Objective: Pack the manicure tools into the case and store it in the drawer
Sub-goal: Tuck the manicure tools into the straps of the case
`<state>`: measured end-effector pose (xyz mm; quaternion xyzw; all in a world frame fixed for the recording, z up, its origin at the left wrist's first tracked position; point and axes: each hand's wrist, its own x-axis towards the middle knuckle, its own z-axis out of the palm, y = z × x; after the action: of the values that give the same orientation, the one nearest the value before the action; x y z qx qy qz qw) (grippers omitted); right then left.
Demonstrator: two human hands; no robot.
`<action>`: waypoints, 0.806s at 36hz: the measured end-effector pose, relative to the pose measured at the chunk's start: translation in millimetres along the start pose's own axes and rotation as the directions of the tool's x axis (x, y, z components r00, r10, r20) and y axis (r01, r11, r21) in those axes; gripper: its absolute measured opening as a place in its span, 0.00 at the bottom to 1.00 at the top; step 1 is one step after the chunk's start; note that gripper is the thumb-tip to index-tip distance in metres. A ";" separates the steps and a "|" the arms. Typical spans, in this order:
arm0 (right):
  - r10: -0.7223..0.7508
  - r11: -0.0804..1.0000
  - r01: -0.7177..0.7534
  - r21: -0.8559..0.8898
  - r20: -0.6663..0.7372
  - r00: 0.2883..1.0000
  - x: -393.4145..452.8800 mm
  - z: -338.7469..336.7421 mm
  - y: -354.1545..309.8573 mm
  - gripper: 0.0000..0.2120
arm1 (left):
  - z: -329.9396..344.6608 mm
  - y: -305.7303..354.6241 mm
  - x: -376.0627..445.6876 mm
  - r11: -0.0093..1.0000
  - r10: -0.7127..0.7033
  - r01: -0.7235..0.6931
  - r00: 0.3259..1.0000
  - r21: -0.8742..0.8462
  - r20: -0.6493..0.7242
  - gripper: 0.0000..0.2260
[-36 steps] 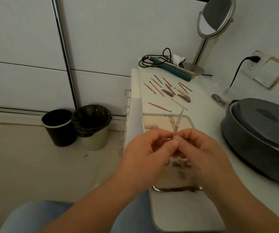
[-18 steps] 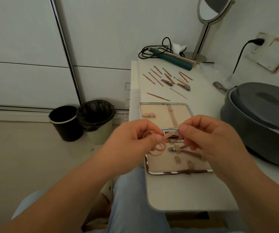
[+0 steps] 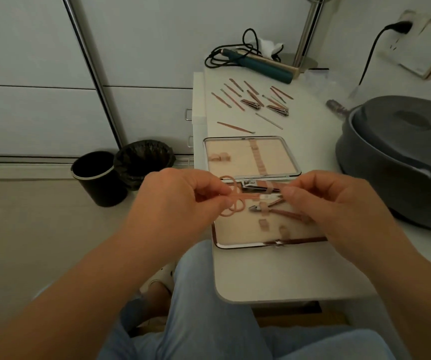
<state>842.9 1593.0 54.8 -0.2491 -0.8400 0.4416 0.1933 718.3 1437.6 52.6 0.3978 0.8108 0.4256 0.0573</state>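
My right hand point(image 3: 331, 203) covers the right end of the slim rose-gold tool point(image 3: 245, 196) and the near right corner of the open beige metal-framed case point(image 3: 250, 245). I cannot tell how the pink scissor loops point(image 3: 232, 206) behind my left hand point(image 3: 180, 201) are seated. The chrome stand mirror point(image 3: 310, 29) is cut off above. The small rose-gold tools point(image 3: 250, 100) farther back are too small to identify individually.

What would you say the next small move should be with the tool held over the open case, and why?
Probably lower the slim tool into a free strap loop in the case. Both the left hand and right hand pinch it level above the lower half, where clippers already sit strapped.
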 end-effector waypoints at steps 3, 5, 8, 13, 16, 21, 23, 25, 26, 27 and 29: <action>-0.009 0.996 0.001 -0.088 -0.092 0.996 2.6 -5.9 11.5 0.04 | -8.0 -4.1 -2.1 0.998 -0.063 0.063 0.998 -0.003 0.030 0.03; 0.011 0.993 -0.025 -0.116 -0.119 0.993 3.7 -7.9 19.9 0.01 | -12.5 -8.7 -4.3 0.996 -0.087 0.085 0.994 0.032 0.059 0.04; 0.021 0.994 -0.033 -0.107 -0.113 0.993 3.2 -4.9 30.8 0.02 | -14.6 -13.6 -7.0 0.990 -0.124 0.115 0.984 0.075 0.125 0.06; -0.024 0.992 0.010 -0.124 -0.105 0.994 3.4 -1.5 36.0 0.02 | -9.7 -18.2 -5.4 0.979 -0.187 0.171 0.968 0.110 0.166 0.04; -0.043 0.993 0.032 -0.115 -0.099 0.994 2.7 -2.8 37.5 0.03 | -6.9 -15.4 -2.1 0.982 -0.166 0.144 0.967 0.121 0.193 0.05; -0.057 0.991 0.045 -0.126 -0.092 0.994 1.9 -2.1 39.5 0.02 | -3.3 -10.3 0.9 0.982 -0.159 0.131 0.961 0.133 0.228 0.07; -0.069 0.990 0.057 -0.131 -0.088 0.994 2.0 -1.6 39.3 0.02 | 0.1 -9.2 0.8 0.980 -0.159 0.125 0.961 0.156 0.227 0.07; -0.078 0.989 0.066 -0.130 -0.087 0.993 2.3 -1.2 39.9 0.03 | 3.8 -7.1 0.4 0.973 -0.148 0.104 0.965 0.204 0.215 0.07; -0.082 0.989 0.071 -0.130 -0.086 0.993 2.6 -1.1 40.0 0.04 | 5.8 -5.7 0.7 0.968 -0.143 0.091 0.967 0.234 0.213 0.07; -0.087 0.988 0.076 -0.133 -0.082 0.993 2.8 -0.8 39.9 0.04 | 7.6 -4.3 0.9 0.962 -0.140 0.082 0.967 0.261 0.214 0.07; -0.092 0.987 0.081 -0.142 -0.073 0.993 2.9 -0.4 40.0 0.03 | 11.1 -2.8 1.7 0.956 -0.136 0.067 0.964 0.287 0.227 0.07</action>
<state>850.7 1614.3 21.8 -0.2426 -0.8703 0.3632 0.2278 720.3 1445.0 43.9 0.4088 0.8685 0.2522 0.1224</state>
